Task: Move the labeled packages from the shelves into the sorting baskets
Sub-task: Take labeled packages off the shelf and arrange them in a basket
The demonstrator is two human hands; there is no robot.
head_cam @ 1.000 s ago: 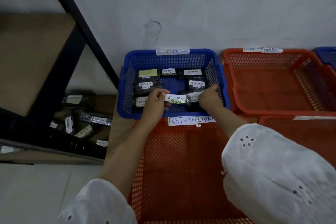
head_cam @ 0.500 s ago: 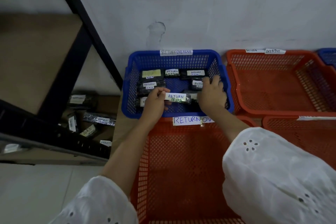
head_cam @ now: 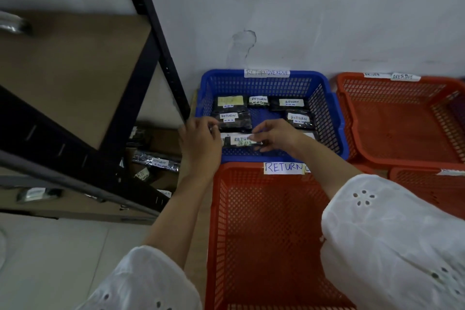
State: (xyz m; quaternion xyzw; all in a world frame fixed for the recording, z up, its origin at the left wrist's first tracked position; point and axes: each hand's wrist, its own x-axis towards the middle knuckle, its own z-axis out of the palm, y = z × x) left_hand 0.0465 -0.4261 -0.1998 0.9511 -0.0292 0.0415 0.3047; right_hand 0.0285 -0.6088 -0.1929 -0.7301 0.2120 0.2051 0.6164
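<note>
Head view: package (head_cam: 240, 140) between hands (head_cam: 201, 139).

A grey wall (head_cam: 314, 7) bears a scuff mark (head_cam: 244, 43), perhaps peeled paint, above pale floor tiles (head_cam: 55, 254).

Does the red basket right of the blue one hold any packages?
No, the red basket beside the blue basket shows only bare mesh.

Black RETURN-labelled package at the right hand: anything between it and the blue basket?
Nothing visible in the way. The black plastic package with the white RETURN label is already inside the blue mesh basket, front row, the right hand pinching its right end. Whether it overlaps the neighbouring package on its left, I cannot tell.
</note>
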